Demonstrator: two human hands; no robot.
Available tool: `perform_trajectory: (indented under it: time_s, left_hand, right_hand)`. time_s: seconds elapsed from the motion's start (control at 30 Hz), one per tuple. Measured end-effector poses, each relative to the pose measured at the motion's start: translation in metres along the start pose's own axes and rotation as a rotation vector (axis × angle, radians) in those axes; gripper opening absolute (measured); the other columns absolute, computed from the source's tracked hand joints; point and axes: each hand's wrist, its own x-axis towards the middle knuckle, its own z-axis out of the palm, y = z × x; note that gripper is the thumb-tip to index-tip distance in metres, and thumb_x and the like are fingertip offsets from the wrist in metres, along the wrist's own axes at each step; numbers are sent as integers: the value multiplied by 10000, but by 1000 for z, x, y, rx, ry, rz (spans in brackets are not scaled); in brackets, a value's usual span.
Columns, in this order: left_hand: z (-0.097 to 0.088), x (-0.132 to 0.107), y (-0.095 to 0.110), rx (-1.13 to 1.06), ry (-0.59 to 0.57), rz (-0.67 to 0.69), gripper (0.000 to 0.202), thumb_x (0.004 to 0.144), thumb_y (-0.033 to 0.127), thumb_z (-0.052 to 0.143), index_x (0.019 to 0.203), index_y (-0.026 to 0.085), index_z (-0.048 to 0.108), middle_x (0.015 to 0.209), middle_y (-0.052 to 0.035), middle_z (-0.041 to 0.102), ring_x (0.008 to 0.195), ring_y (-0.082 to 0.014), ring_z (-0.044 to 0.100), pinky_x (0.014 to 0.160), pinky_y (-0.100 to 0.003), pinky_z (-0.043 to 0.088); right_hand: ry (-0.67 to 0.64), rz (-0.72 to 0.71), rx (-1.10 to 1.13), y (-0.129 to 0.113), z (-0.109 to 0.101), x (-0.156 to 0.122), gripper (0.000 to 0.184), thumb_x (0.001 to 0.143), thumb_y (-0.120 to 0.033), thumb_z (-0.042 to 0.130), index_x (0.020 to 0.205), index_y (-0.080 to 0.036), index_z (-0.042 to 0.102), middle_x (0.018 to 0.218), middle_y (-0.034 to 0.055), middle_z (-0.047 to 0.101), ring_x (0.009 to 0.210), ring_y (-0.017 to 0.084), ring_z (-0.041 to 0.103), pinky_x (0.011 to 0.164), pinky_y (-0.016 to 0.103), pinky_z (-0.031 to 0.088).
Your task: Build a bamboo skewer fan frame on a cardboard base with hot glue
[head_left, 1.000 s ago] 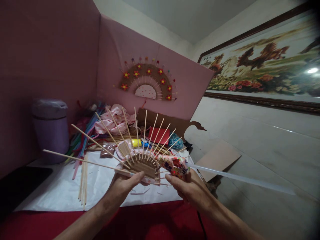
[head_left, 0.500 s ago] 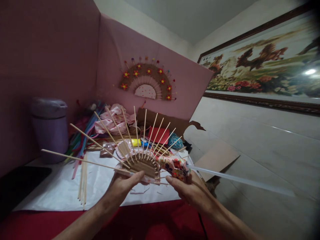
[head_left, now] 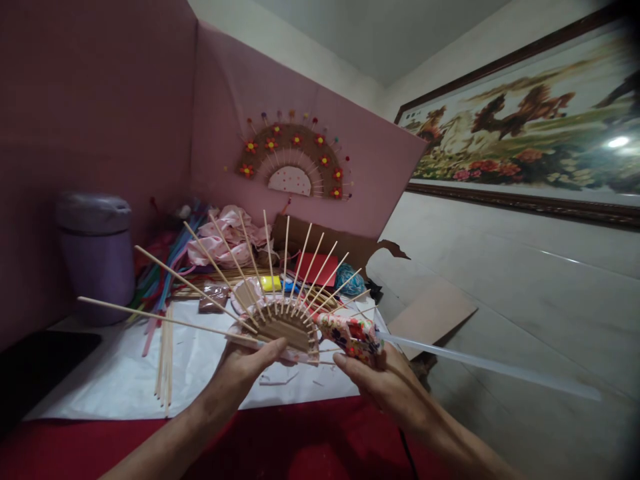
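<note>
My left hand [head_left: 253, 360] grips the lower left of a half-round cardboard piece [head_left: 285, 331], its thumb lying on the face. Thin wooden sticks [head_left: 215, 260] fan out from the curved edge of this piece, and pink cloth shows along its straight edge. My right hand [head_left: 375, 377] is closed round a flower-patterned hot glue gun [head_left: 353, 335]. A long clear glue stick [head_left: 485, 363] juts out of the gun's back to the right. The gun's red tip points left, close to the right end of the cardboard; whether it touches cannot be made out.
Loose sticks [head_left: 164, 363] lie on white paper [head_left: 115, 373] over a red cloth [head_left: 280, 440]. A purple container [head_left: 95, 267] stands at left. Behind are pink fabric [head_left: 231, 237], blue yarn [head_left: 351, 280] and red card [head_left: 317, 268]. A decorated arch [head_left: 290, 150] hangs on the pink board.
The view has shifted very slightly. Both hands keep hold of the cardboard piece and the glue gun, in nearly the same places.
</note>
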Motion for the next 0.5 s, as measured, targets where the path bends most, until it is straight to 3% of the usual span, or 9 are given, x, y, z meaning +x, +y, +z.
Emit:
perform_trajectory:
  time_s: [0.23,0.37,0.5]
  left_hand:
    - [1,-2,5,-6,3,2,262,766,342,600,591,190,723,965,-67,725,919,-248,636,842,-343,477]
    - [0,-2,4,-15,-13,-2,233,768,348,605,637,200,729,967,-47,721,891,-234,638,838,-339,479]
    - [0,-3,5,10,8,5,278,767,349,600,561,202,714,987,-45,714,895,-232,630,870,-336,463]
  right_hand:
    - [-18,52,14,3,0,0,247,833,-394,529,738,-167,504,536,-57,336,507,82,270,493,238,224]
    - [-15,65,27,5,1,1,266,828,-420,531,762,-162,530,506,-59,349,486,82,277,492,240,235]
    - [-1,60,14,5,1,1,264,818,-418,544,801,-155,559,494,-57,362,477,88,286,497,239,258]
